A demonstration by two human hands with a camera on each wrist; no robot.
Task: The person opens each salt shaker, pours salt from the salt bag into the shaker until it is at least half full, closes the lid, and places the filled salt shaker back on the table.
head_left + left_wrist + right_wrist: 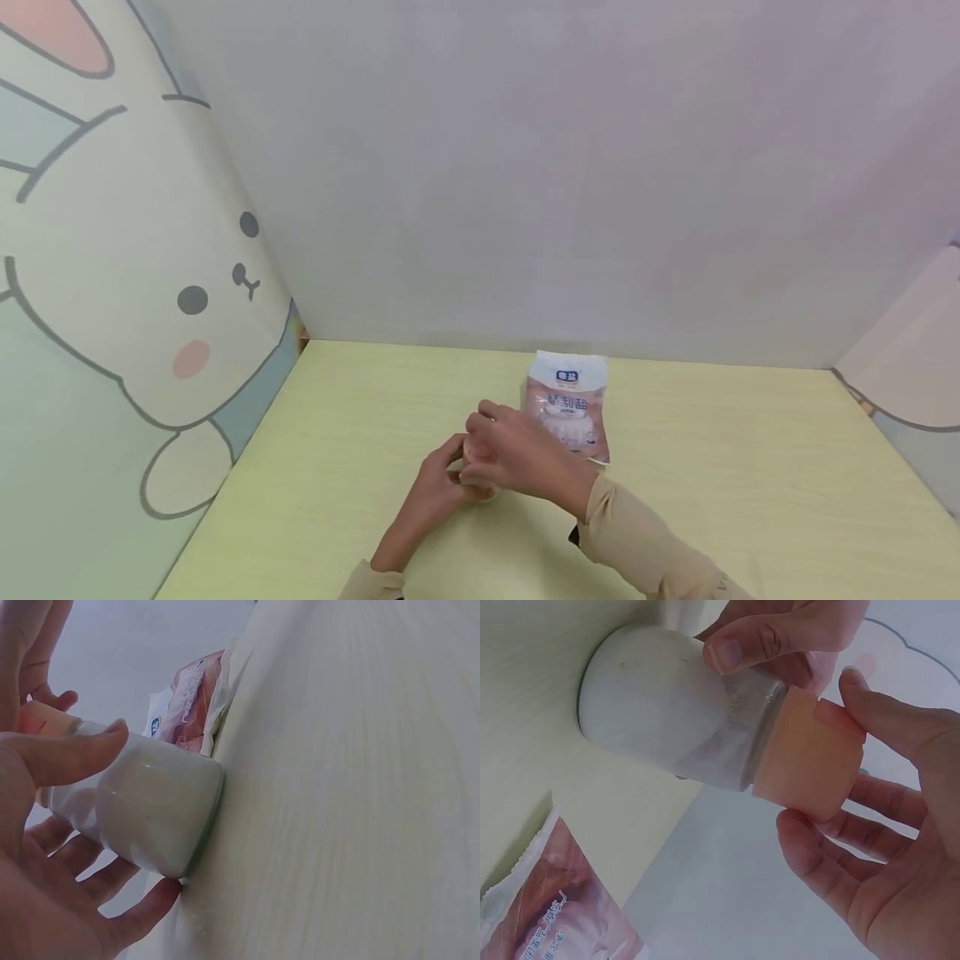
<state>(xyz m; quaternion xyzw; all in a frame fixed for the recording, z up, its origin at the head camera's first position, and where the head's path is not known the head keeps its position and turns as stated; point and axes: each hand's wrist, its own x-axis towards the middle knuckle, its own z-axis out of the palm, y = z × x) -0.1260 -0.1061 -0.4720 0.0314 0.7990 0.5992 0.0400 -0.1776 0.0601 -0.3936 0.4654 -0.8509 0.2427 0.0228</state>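
Observation:
A glass jar (161, 799) filled with white contents stands upright on the table, topped by an orange cap (810, 754). My left hand (432, 493) grips the jar's body, its thumb on one side and its fingers round the other. With thumb and fingers, my right hand (517, 450) holds the orange cap from above; the cap sits on the jar's mouth. Just beyond my right hand lies a pink and white salt bag (567, 400), its printed side up. In the head view the hands cover most of the jar.
The pale yellow tabletop (712, 467) runs back to a plain grey wall (555, 183). A side panel with a cartoon rabbit (150, 275) stands along the left edge, and another printed panel (918, 358) borders the right.

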